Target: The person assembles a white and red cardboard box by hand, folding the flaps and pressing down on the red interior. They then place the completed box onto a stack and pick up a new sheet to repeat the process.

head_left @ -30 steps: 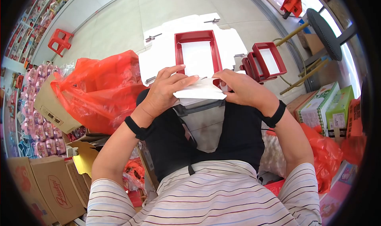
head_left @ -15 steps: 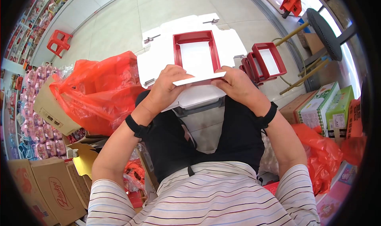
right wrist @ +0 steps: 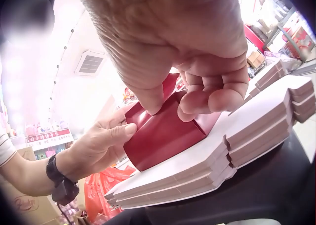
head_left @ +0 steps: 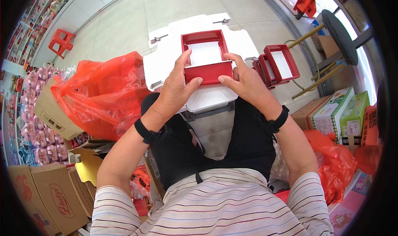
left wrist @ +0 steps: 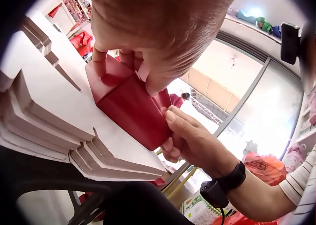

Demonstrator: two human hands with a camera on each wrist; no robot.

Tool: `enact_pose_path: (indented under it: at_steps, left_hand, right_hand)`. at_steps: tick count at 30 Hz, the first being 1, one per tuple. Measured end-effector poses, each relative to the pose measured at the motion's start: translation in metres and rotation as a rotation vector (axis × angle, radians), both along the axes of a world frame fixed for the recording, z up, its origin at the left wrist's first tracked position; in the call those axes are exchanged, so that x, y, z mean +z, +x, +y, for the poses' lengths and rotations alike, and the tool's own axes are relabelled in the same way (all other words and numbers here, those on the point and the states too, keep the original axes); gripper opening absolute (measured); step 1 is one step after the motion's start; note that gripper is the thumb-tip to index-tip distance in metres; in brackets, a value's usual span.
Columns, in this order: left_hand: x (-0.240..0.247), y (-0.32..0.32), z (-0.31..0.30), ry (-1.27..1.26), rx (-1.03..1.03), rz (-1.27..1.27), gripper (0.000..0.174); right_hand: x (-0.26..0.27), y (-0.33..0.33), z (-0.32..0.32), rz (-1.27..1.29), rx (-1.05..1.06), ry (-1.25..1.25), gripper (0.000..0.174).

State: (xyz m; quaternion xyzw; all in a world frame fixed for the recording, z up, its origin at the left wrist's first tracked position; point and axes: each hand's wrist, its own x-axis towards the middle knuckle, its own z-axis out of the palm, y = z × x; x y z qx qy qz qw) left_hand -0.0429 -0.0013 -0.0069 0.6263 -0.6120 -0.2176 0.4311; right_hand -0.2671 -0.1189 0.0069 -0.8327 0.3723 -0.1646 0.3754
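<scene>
Two-handed, pinching the red cardboard tray [head_left: 208, 73] by its near corners with left hand [head_left: 174, 84] and right hand [head_left: 247, 81], presumably to steady it on white cardboard blanks [head_left: 163, 64].

Dark stand [head_left: 210, 113], stacked white sheets [head_left: 244, 45], red box [head_left: 209, 73] on top

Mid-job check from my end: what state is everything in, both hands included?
Red box: open-topped, near wall raised, held by both hands
Left hand: holding the box's left end
Right hand: holding its right end
White card sheets: stacked flat, under the box
Small red trays: open-topped, grouped together at right
Red plastic bag: bulging
Red stool: standing, unoccupied
</scene>
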Motion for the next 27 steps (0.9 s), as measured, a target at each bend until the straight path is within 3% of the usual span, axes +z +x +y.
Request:
enact_pose_path:
  at_steps: [5, 8, 11, 14, 20, 27]
  left_hand:
    - [-0.003, 0.005, -0.005, -0.133, -0.030, -0.173, 0.062]
    - [-0.008, 0.007, -0.002, -0.159, 0.018, -0.407, 0.048]
    - [0.001, 0.003, 0.004, -0.267, 0.045, -0.647, 0.040]
    - [0.007, 0.000, 0.008, -0.257, -0.010, -0.715, 0.040]
    - [0.001, -0.003, 0.009, -0.300, -0.005, -0.878, 0.036]
    - [-0.003, 0.000, 0.008, -0.233, -0.030, -0.886, 0.031]
  right_hand:
    - [-0.002, 0.000, 0.003, -0.036, 0.018, -0.157, 0.075]
    - [-0.014, -0.001, 0.006, -0.135, 0.013, -0.405, 0.064]
    - [-0.007, -0.003, 0.014, -0.033, 0.020, -0.502, 0.049]
    - [-0.008, -0.005, 0.015, -0.049, 0.058, -0.595, 0.038]
    - [-0.008, -0.003, 0.015, -0.035, 0.059, -0.622, 0.034]
    - [-0.018, -0.002, 0.018, 0.034, 0.075, -0.539, 0.029]
